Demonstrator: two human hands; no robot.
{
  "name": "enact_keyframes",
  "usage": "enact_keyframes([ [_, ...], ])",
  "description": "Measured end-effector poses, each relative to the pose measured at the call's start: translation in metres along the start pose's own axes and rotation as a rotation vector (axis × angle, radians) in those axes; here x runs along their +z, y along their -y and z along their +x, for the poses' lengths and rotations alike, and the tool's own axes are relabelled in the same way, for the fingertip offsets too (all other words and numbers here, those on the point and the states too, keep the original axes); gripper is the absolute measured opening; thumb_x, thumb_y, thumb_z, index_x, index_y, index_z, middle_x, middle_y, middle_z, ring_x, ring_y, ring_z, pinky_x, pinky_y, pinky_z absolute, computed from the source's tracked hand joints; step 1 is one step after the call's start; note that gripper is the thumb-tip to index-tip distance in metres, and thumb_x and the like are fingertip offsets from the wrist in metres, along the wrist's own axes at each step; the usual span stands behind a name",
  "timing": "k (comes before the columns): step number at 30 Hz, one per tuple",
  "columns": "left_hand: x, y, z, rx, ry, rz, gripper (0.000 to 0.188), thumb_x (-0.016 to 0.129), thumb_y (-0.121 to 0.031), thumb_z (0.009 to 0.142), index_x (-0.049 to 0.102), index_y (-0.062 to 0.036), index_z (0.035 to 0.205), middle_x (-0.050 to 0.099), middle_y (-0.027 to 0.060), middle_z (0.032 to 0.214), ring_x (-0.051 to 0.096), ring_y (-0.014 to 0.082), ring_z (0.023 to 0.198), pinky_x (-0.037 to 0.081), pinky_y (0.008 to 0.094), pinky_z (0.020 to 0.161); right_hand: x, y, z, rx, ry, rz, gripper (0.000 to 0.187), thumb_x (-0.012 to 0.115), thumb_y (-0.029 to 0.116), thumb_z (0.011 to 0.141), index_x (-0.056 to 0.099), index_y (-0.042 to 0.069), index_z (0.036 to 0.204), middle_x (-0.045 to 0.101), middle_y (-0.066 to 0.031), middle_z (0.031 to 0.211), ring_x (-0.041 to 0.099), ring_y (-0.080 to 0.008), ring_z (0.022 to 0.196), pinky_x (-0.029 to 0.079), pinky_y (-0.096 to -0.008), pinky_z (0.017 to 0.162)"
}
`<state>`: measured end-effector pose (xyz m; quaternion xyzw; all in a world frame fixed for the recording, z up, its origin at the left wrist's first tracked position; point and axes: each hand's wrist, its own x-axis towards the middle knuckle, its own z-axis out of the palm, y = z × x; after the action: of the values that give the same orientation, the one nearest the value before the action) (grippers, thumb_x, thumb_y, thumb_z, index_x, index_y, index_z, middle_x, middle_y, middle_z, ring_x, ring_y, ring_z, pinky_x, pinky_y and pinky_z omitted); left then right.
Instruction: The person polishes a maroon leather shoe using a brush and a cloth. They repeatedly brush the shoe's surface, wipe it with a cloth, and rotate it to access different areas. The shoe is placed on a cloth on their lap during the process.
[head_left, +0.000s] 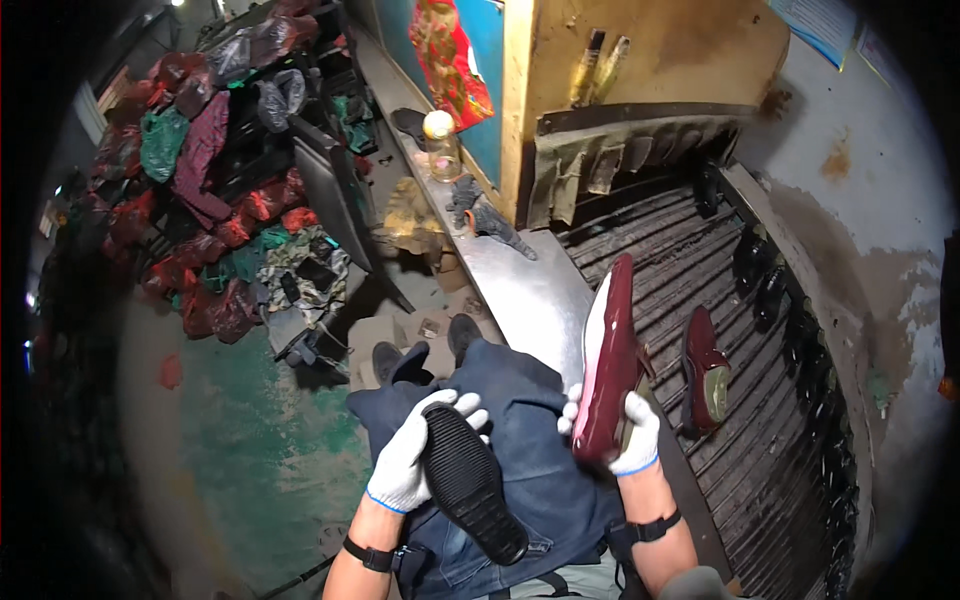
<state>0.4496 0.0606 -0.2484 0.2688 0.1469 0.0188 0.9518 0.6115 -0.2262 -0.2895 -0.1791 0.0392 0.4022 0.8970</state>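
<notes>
Over my lap, my left hand (pixel 408 462), in a white glove with a blue cuff edge, grips a black ribbed shoe sole (pixel 468 480), its ribbed face up. My right hand (pixel 636 436), gloved the same way, is closed round a dark red shoe (pixel 612 375) that stands on end with its toe up. The shoe's underside edge is whitish and faces left. Its heel end sits between my thumb and fingers, which it partly hides. Another dark red shoe (pixel 697 350) with a greenish inside lies on the slatted conveyor (pixel 770 440) to my right.
A metal ledge (pixel 530 300) runs ahead of me, with dark grey gloves (pixel 487 215) and a glass jar (pixel 441 150) on it. Beyond stands a machine housing (pixel 650 60) with a hanging flap. A black chair (pixel 335 195) and piled red bags (pixel 215 240) are at left.
</notes>
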Motion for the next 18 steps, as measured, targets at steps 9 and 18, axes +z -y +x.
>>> enact_keyframes([
  [9, 0.023, -0.042, -0.007, 0.194, 0.278, 0.145, 0.076, 0.059, -0.051, 0.115, 0.036, -0.0051, 0.171, 0.060, 0.0202, 0.159, 0.057, 0.0394, 0.150, 0.054, 0.0527, 0.121, 0.095, -0.062, -0.092, -0.159, -0.099, -1.133, 0.115, 0.101, 0.023, 0.073, 0.042, -0.004, 0.168, 0.067, -0.0197, 0.152, 0.067, -0.0293, 0.137, 0.053, -0.0438, 0.118],
  [18, 0.020, -0.032, -0.028, 0.262, 0.203, 0.236, 0.078, 0.054, -0.053, 0.116, 0.036, -0.0018, 0.172, 0.058, 0.0215, 0.162, 0.058, 0.0374, 0.149, 0.045, 0.0514, 0.128, 0.114, -0.097, -0.111, -0.320, 0.100, -1.653, 0.108, 0.101, 0.020, 0.075, 0.045, -0.010, 0.163, 0.074, -0.0231, 0.139, 0.076, -0.0291, 0.123, 0.059, -0.0407, 0.108],
])
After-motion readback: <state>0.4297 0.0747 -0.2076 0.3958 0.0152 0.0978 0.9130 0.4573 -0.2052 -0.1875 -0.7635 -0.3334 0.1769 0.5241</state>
